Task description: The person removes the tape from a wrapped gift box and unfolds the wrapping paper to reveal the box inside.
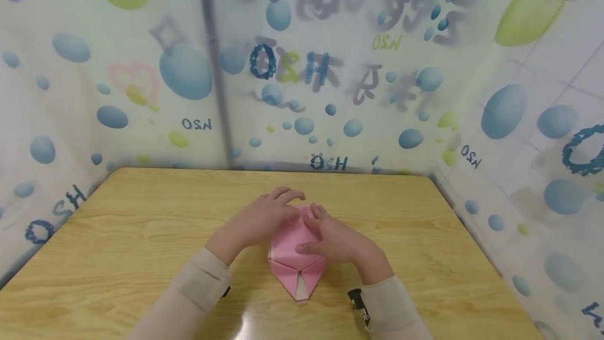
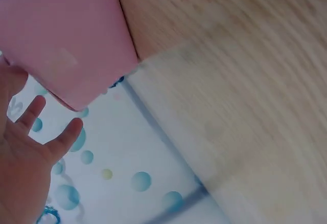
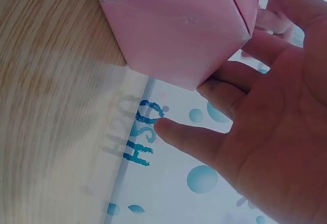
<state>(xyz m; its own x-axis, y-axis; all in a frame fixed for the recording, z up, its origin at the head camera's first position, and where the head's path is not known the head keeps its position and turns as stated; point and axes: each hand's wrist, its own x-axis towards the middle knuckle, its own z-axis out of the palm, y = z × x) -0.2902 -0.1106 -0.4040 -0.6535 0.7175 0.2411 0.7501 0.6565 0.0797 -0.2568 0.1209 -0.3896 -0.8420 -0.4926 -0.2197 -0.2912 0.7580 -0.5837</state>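
Observation:
A folded pink paper stands on the wooden table, its near end narrowing to a blunt tip with a white strip between two flaps. In the wrist views the pink paper looks boxy, with flat creased sides. My left hand holds its upper left edge; the outer fingers spread away from it. On the other side my right hand grips the pink paper, thumb over the top face and several fingers against its side. The right little finger sticks out free.
The light wooden table reaches back to a pale curtain printed with blue and green dots and lettering. More of this sheeting hangs at the left and right. Dark devices are strapped at the cuffs.

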